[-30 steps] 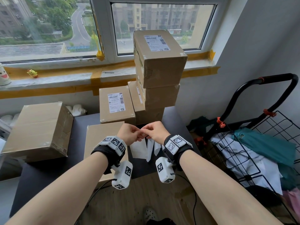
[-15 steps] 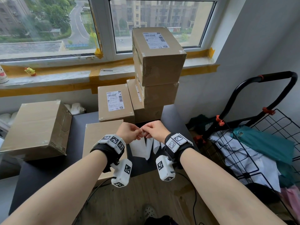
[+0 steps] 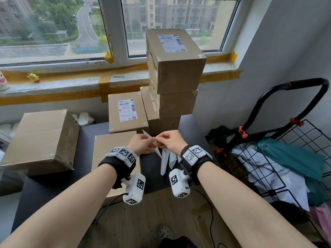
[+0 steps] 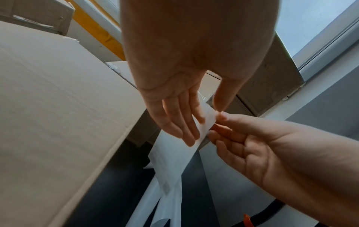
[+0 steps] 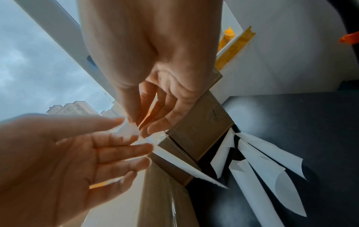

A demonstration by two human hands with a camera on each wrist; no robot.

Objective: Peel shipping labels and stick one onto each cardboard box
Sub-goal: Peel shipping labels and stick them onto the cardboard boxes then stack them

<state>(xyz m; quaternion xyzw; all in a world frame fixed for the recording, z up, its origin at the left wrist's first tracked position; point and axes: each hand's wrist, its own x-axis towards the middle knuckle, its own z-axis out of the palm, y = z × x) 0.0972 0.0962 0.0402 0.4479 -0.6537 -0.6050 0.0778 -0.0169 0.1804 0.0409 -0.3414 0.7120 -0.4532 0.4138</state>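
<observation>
Both hands meet above the dark table [image 3: 86, 140] and hold one white shipping label [image 3: 150, 136]. My left hand [image 3: 150, 143] pinches it between thumb and straight fingers. My right hand [image 3: 160, 142] pinches its corner [image 5: 132, 130] between thumb and fingertips. In the left wrist view the label [image 4: 174, 153] hangs down from the fingers. A plain cardboard box [image 3: 111, 149] lies under my left wrist. A larger plain box [image 3: 39, 140] stands at the left. Behind are a labelled box [image 3: 127, 111] and a stack whose top box [image 3: 173, 59] carries a label.
Several curled white backing sheets [image 3: 166, 161] lie on the table below my right hand. A black wire cart [image 3: 286, 158] with cloths stands at the right. The window sill [image 3: 71, 81] runs behind the boxes. Wooden floor shows below my arms.
The label has swung up: it hung below the hands before, and now one corner points up and to the left. Both hands stay together at the same spot.
</observation>
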